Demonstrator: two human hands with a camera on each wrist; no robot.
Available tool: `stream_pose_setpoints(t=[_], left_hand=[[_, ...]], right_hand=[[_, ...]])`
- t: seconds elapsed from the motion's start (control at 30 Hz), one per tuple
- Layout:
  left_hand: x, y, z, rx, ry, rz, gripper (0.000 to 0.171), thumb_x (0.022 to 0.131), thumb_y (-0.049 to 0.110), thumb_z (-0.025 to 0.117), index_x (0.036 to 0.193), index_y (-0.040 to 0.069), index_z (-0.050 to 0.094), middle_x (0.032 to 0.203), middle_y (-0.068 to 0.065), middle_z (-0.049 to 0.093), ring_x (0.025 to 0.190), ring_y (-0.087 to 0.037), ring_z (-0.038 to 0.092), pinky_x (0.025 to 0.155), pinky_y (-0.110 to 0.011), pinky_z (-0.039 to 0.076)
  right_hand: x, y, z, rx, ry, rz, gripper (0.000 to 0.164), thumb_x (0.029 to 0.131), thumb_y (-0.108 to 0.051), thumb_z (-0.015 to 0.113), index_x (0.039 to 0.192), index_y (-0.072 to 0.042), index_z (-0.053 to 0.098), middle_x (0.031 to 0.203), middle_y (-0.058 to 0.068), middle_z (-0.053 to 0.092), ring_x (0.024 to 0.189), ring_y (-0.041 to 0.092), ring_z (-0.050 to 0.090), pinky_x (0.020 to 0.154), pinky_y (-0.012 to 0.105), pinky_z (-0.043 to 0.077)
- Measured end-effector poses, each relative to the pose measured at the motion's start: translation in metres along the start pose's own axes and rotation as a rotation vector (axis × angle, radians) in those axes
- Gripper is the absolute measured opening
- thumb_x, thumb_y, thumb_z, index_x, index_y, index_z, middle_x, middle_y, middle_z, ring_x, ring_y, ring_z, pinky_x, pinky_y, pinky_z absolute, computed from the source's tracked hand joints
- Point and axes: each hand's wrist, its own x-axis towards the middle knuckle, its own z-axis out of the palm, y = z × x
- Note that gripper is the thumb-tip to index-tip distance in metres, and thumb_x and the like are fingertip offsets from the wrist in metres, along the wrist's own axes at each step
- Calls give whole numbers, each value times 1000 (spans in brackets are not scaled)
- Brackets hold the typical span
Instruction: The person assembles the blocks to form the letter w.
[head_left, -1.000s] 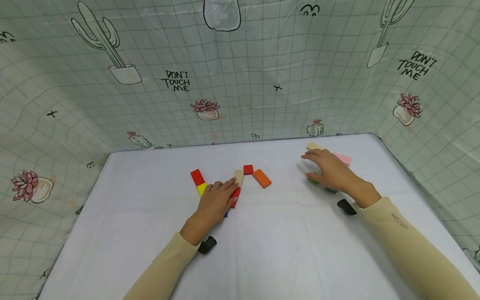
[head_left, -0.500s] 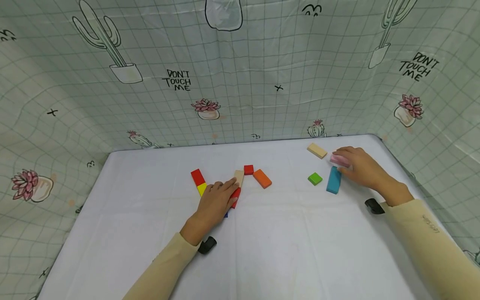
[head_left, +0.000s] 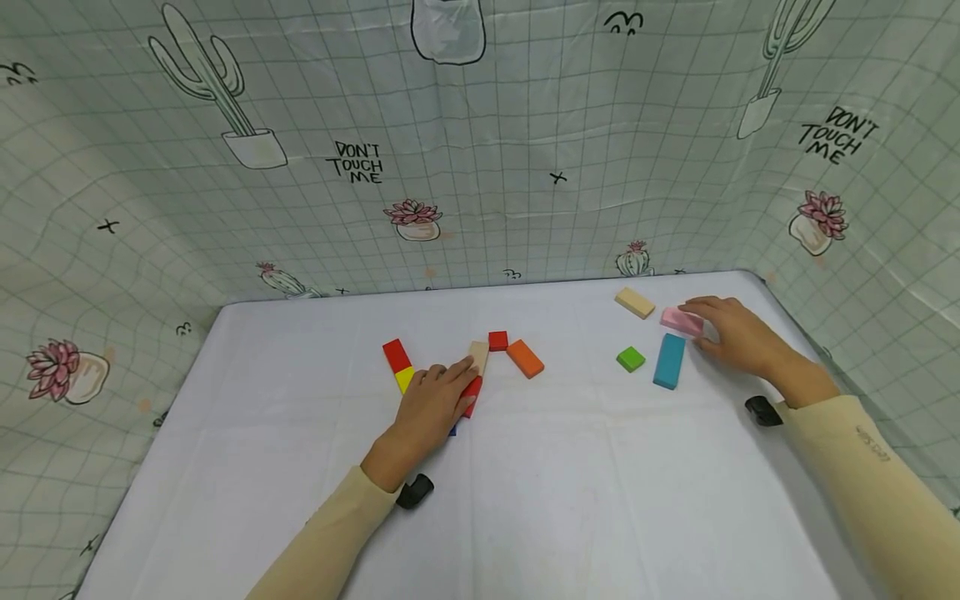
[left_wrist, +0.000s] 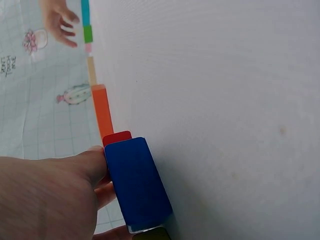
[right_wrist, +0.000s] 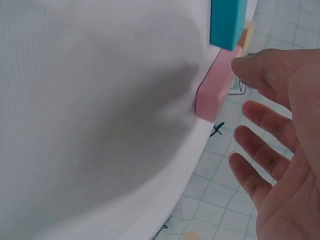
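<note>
My left hand (head_left: 435, 406) lies over the blocks left of the middle. Its fingers reach a beige block (head_left: 478, 355), and its thumb rests by a red block (head_left: 472, 397). A blue block (left_wrist: 137, 182) stands close beside that thumb in the left wrist view; most of it is hidden from the head. Left of the hand run a red block (head_left: 396, 355) and a partly covered yellow block (head_left: 404, 379). At the far right, my right hand (head_left: 738, 337) is beside a pink block (head_left: 681, 322), fingers spread apart and thumb near its end (right_wrist: 215, 90).
A small red block (head_left: 498, 341) and an orange block (head_left: 526, 358) lie right of the left hand. Near the right hand are a teal block (head_left: 668, 362), a green block (head_left: 631, 359) and another beige block (head_left: 635, 302). A patterned cloth (head_left: 495, 225) hangs behind the table (head_left: 555, 500).
My right hand moved right from over the green and teal blocks to the pink block, uncovering them, then drew back slightly to the right. The left hand stayed in place.
</note>
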Motion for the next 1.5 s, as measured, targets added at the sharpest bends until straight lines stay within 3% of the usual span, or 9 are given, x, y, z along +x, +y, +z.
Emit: stream_pose_setpoints(t=[0.43,0.67,1.0,1.27,1.5], left_hand=[[0,1,1,13,8,-8,50,105,31,67,152,13,59,160,-7,52,131,-34,58,111,-52,47],[1,1,1,8,-6,-15,50,106,31,65,152,14,58,161,-7,51,132,-35,57,112,-52,46],[0,0,1,22,-6,-12,50,106,31,66,152,14,58,161,-7,52,131,-34,58,111,-52,46],[0,-1,2,26,-1,-1,51,106,31,66,153,13,57,161,-7,51,131,-35,58,111,-52,47],[1,-1,2,36,-6,1,52,106,32,65,154,14,57,162,-7,50,131,-34,58,111,-51,47]], right_hand=[[5,10,1,-16,-30,-108,60,89,9,75,145,12,53,147,35,54,129,57,50,108,70,42],[8,10,2,-40,-76,-111,61,89,10,73,147,9,54,148,32,54,130,57,50,107,72,42],[6,13,4,-112,-36,-161,57,85,4,80,139,8,62,133,31,64,121,54,57,102,70,46],[8,8,3,-48,-69,-196,62,87,12,73,146,9,55,155,28,52,134,53,50,108,70,43],[10,6,-2,-76,-94,-198,58,86,8,79,141,10,60,145,29,60,129,54,54,105,70,45]])
